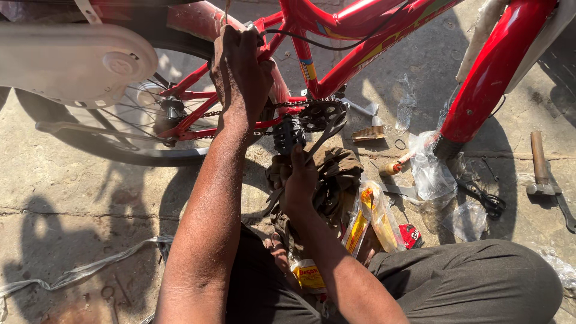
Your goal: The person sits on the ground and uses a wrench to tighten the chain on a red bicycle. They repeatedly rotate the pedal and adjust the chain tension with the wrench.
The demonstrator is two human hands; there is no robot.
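Observation:
A red bicycle frame stands across the top of the view. My left hand reaches up and grips a red frame tube beside the chain. Lower down, my right hand holds a grey metal tool whose tip rests at the black chainring. A black pedal hangs just left of the tool. A brown rag lies under the crank, partly hidden by my right hand.
A white chain guard and the rear wheel are at the left. On the concrete to the right lie a hammer, black scissors, a wooden-handled screwdriver, clear plastic bags and yellow packets. A white strip lies lower left.

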